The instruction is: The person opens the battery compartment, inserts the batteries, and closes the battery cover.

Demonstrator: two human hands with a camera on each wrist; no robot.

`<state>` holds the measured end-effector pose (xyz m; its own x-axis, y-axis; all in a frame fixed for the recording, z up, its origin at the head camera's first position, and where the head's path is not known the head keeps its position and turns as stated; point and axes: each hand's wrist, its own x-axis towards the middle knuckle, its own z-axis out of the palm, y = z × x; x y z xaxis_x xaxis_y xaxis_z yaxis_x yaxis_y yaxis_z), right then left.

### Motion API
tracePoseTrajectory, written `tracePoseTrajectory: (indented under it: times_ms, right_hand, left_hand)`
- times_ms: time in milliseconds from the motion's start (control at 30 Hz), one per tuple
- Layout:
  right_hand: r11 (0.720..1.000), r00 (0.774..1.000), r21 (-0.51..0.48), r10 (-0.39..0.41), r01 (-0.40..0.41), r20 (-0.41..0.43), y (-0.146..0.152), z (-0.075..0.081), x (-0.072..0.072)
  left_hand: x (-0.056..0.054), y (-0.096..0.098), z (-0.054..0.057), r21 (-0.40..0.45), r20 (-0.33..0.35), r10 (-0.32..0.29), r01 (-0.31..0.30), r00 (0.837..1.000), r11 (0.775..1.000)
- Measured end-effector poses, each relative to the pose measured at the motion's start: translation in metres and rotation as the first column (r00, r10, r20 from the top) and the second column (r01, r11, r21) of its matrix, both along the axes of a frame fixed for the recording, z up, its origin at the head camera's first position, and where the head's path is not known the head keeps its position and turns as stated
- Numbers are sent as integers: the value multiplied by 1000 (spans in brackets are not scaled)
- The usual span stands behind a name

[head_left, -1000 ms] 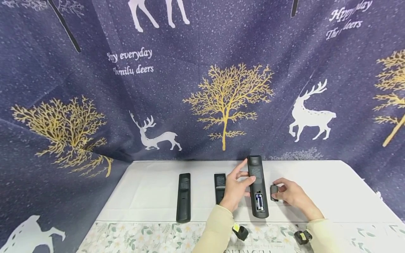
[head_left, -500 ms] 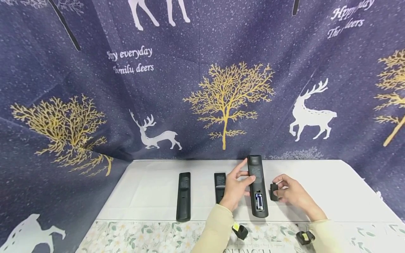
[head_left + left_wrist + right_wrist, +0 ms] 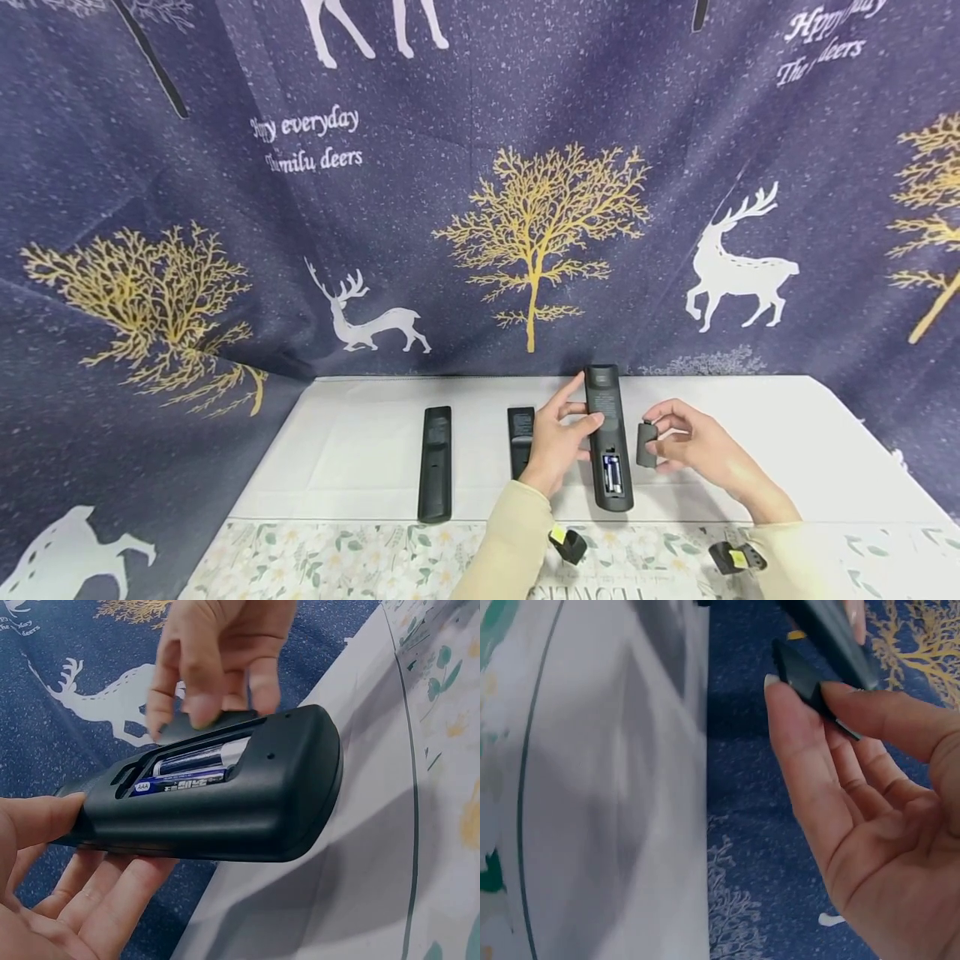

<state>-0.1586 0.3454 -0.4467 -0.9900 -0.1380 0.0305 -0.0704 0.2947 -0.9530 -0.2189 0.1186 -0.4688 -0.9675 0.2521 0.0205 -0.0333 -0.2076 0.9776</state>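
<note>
My left hand [image 3: 555, 437] grips a long black remote control [image 3: 606, 429], its back turned up. In its uncovered compartment lie AAA batteries [image 3: 184, 780], seen side by side in the left wrist view. Just right of the remote, my right hand [image 3: 697, 446] pinches a small dark battery cover [image 3: 647, 443] between thumb and fingers. The right wrist view shows this cover [image 3: 810, 682] tilted beside the remote's edge; whether the two touch I cannot tell.
Left of my hands, a black remote [image 3: 436, 465] lies back-up on the white table [image 3: 360, 467]. A shorter remote [image 3: 521, 433] sits partly behind my left hand. A floral cloth [image 3: 337, 558] covers the near edge, and a blue deer-print curtain [image 3: 420, 208] hangs behind.
My right hand has lifted the battery cover slightly and turned it, so its face shows more. The left hand and its remote have hardly moved.
</note>
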Motion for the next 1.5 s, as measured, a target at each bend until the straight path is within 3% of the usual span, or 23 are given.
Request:
tracePoseTrajectory:
  times_ms: [533, 767, 1133, 1500]
  right_hand:
    - [983, 978, 9, 185, -185, -94, -25, 13, 10]
    - [969, 963, 88, 241, -231, -122, -35, 15, 12]
    - [958, 956, 127, 270, -256, -115, -41, 15, 13]
    - [950, 938, 229, 263, -212, -224, -41, 11, 12]
  left_hand:
    - [-1, -3, 2, -4, -20, 6, -6, 1000, 1000]
    - [-1, -4, 2, -9, -28, 5, -5, 1000, 1000]
    - [-1, -6, 3, -21, -31, 6, -6, 999, 1000]
    - [-2, -7, 3, -16, -28, 5, -5, 1000, 1000]
